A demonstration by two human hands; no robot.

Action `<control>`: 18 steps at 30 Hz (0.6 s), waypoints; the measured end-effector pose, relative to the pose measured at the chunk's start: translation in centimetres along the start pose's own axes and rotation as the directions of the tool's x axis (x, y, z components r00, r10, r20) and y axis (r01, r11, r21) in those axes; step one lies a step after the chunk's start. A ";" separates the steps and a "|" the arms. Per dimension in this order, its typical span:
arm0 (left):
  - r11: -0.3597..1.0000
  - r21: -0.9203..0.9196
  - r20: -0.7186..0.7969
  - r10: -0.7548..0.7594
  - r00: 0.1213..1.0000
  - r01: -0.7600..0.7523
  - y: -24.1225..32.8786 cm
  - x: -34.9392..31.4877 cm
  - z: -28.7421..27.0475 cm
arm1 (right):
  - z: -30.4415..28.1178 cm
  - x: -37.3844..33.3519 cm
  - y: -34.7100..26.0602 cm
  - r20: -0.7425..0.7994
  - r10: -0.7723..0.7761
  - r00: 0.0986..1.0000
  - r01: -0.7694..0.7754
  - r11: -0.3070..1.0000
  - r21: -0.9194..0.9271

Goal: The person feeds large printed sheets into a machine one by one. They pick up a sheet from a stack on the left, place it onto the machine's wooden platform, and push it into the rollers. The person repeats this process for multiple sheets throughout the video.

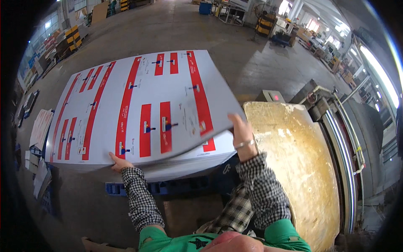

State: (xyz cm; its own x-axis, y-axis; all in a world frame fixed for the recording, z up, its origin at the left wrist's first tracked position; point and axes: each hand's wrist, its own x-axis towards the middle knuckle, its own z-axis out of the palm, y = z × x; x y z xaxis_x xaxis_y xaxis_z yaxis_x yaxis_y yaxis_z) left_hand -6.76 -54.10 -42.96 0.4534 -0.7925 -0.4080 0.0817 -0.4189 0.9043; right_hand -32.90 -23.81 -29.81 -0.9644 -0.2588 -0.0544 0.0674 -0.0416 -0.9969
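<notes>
A large white cardboard sheet (pixel 176 92) with red printed bands lies over a tall stack of like sheets (pixel 197 161). Its right near corner is lifted and bends up off the stack. At that corner my right hand (pixel 242 133) grips the edge, with a bracelet around its wrist. My left hand (pixel 119 162) pinches the near edge farther left, thumb on top and the other fingers mostly hidden beneath. Under the stack shows a blue pallet (pixel 155 187).
A worn, yellowish machine table (pixel 294 168) stands close on my right, beside a long metal roller (pixel 339 164). A control box with a red light (pixel 270 96) sits at its far edge. Loose printed sheets (pixel 41 126) lie at the left. Grey floor (pixel 168 25) stretches beyond the stack.
</notes>
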 end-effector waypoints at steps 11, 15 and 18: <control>0.992 0.056 0.346 -0.127 0.930 0.114 1.5 1.1 -8.8 | -6.2 -5.9 7.7 -0.020 0.204 0.979 -0.199 0.970 0.143; 0.972 0.075 0.349 -0.234 0.907 0.222 -0.6 3.8 -15.4 | -11.6 -14.4 8.5 0.020 0.366 0.931 -0.366 0.927 0.077; 0.939 -0.021 0.333 -0.318 0.888 0.344 -3.3 2.3 -19.7 | -19.2 -18.0 7.9 -0.051 0.268 0.962 -0.262 0.960 0.098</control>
State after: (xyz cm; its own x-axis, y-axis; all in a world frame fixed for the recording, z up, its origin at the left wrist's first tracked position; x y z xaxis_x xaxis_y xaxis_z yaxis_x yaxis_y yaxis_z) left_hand 11.52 -45.80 -44.45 0.0807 -0.7182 -0.6911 0.2510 -0.6564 0.7114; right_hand -19.89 -0.95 -37.84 -0.9228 -0.2110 -0.3224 0.3427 -0.0670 -0.9371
